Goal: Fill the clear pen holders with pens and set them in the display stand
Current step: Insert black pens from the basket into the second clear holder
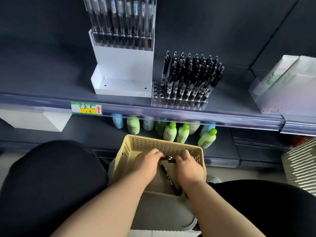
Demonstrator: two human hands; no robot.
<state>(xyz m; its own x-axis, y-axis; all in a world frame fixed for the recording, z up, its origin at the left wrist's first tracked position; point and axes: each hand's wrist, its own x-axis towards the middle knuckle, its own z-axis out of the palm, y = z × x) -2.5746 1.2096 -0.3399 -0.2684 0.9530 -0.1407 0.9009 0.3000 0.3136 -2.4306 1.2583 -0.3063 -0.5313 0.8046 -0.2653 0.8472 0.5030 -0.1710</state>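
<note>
Yellow basket point(153, 142) walls close round left hand point(147, 162), right hand point(189, 167), both gripping pens point(166, 173).

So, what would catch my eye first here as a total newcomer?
Probably the cluster of black pens standing in the clear pen holder on the shelf, right beside the tall white display stand. Below, the left hand and right hand reach into a yellow perforated basket and grip a few dark pens.
</note>
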